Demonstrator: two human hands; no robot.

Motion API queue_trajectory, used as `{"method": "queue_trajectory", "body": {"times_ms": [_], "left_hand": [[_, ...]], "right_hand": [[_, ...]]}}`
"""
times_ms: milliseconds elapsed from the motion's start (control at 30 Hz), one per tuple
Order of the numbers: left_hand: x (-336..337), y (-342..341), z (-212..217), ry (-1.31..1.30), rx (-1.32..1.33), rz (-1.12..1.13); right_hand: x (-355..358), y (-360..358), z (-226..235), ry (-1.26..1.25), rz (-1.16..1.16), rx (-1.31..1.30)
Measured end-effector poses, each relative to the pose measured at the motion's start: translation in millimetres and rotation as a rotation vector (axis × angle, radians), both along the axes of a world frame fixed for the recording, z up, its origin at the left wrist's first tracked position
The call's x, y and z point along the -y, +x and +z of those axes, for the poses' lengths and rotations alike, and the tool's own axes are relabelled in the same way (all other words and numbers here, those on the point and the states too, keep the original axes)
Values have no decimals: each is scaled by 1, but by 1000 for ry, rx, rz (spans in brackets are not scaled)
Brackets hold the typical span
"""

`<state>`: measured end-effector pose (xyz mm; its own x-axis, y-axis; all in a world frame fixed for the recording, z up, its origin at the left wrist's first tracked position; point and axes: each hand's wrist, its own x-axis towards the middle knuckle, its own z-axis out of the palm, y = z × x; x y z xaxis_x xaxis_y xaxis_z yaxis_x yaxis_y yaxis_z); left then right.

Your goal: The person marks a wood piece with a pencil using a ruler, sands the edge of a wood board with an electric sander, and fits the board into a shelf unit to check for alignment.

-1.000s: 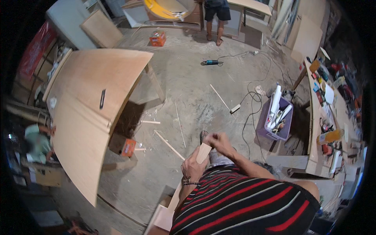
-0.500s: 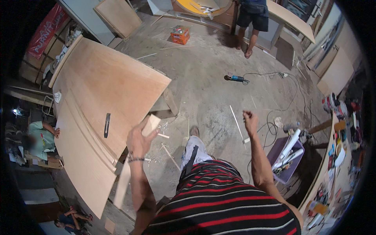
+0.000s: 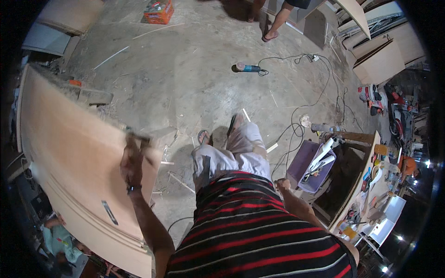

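Two hands work well apart. At the far left, the large plywood sheet [image 3: 69, 153] lies tilted, its long axis running from the upper left down toward the lower middle of the view, with a small dark metal strip [image 3: 110, 212] lying on its face near the lower edge. The left hand [image 3: 133, 160] is raised over the sheet's right-hand edge, at its upper right corner, fingers curled around something small and dark that is too blurred to name; whether it also touches the wood I cannot tell. This hand is plainly the nearer one to the sheet, which lies to the person's left.

Past that edge, thin wood offcuts [image 3: 178, 178] are scattered on the concrete floor [image 3: 194, 69], and the person's feet point away toward a blue power tool [image 3: 248, 68] with its cable trailing right. An orange box [image 3: 158, 11] sits by the top edge, near another person's legs [image 3: 278, 21].

The right hand [image 3: 282, 185] hangs low beside the striped shirt, loosely closed and, as far as shows, empty. Just to its right a purple bin [image 3: 303, 164] holds several white tubes [image 3: 322, 157] standing slanted. Farther right, a cluttered workbench [image 3: 371, 185] carries tools too small to make out
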<state>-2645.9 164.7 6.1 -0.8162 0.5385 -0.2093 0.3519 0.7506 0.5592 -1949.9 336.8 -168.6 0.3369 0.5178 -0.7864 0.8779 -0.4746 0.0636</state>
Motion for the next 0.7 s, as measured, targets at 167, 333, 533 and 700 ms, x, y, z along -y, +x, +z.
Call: {"method": "queue_trajectory", "body": {"times_ms": [167,333,533,700], "left_hand": [[16,5,-1,-119,45,89],[-42,16,-19,-285,-14,107],[-20,23,-4,-690,-7,416],[-34,3,23,-812,55,322]], "right_hand": [[-205,-91,-103,202,340,-102],[-455,-234,-309,381,727,-183],[-657,-400,-486,228,1105,-95],[-702,-450,-589,249,1435,-139]]}}
